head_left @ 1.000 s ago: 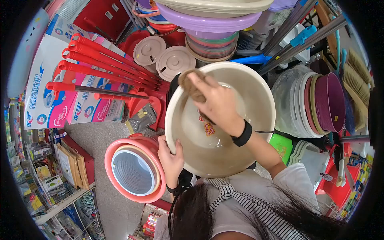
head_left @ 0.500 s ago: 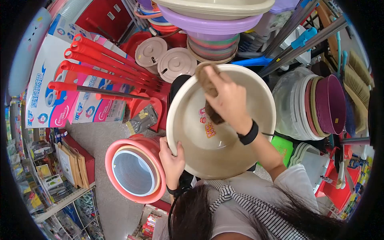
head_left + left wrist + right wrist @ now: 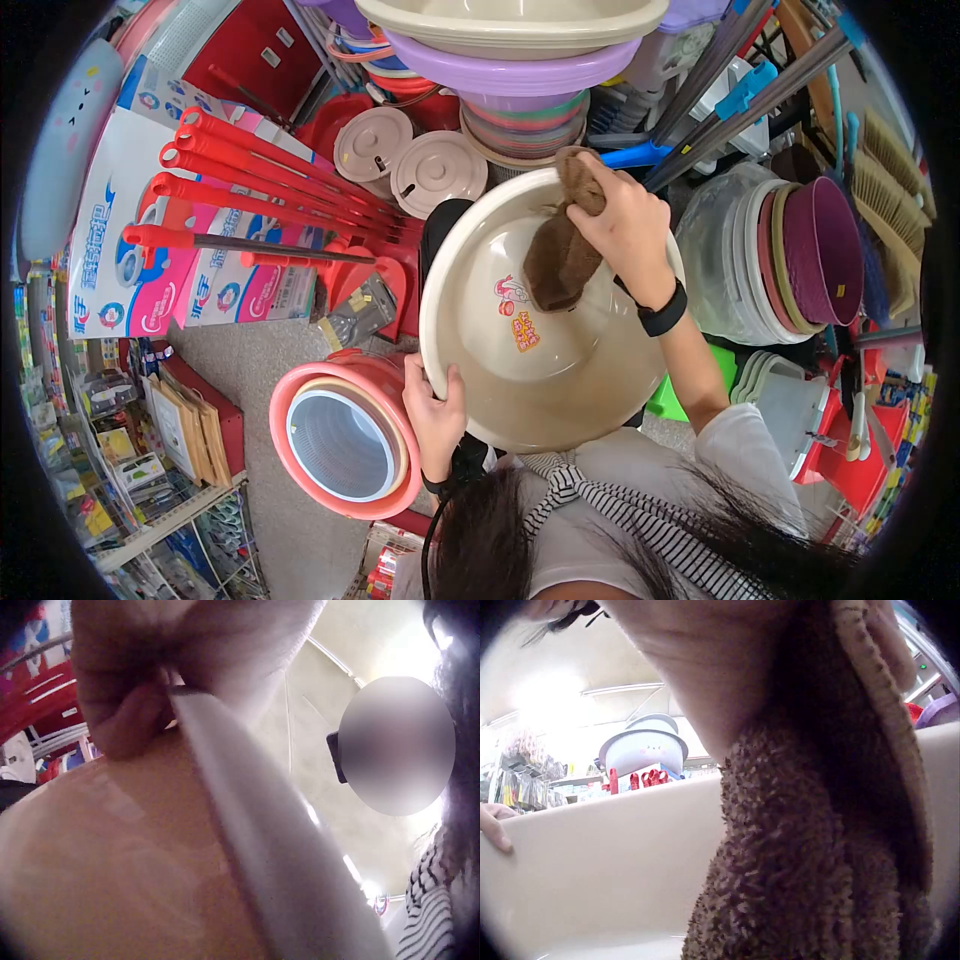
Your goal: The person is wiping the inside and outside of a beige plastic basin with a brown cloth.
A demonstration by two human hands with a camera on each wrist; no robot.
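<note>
A large cream basin [image 3: 490, 390] with a red and yellow printed sticker on its inner bottom lies in the person's lap in the head view. My left hand [image 3: 436, 418] grips its left rim. In the left wrist view, the fingers of that hand [image 3: 180, 667] hook over the basin's edge [image 3: 255, 802]. At the far right rim, my right hand [image 3: 632, 232] holds a brown cloth [image 3: 560, 262], whose loose end hangs down inside the basin. Up close in the right wrist view, the cloth [image 3: 780, 855] looks fluffy, with a stitched hem.
Stacked pink and white baskets [image 3: 283, 475] stand on the floor at left. Red-handled mops [image 3: 270, 190] lean beyond them. Lidded beige buckets [image 3: 440, 172] and stacked basins [image 3: 510, 60] rise ahead. At right are wrapped tubs [image 3: 735, 255], purple bins [image 3: 825, 250] and brushes.
My right hand has swept the cloth along the far rim from upper left to the right. More of the cloth now hangs in the basin. The left hand keeps its grip on the rim.
</note>
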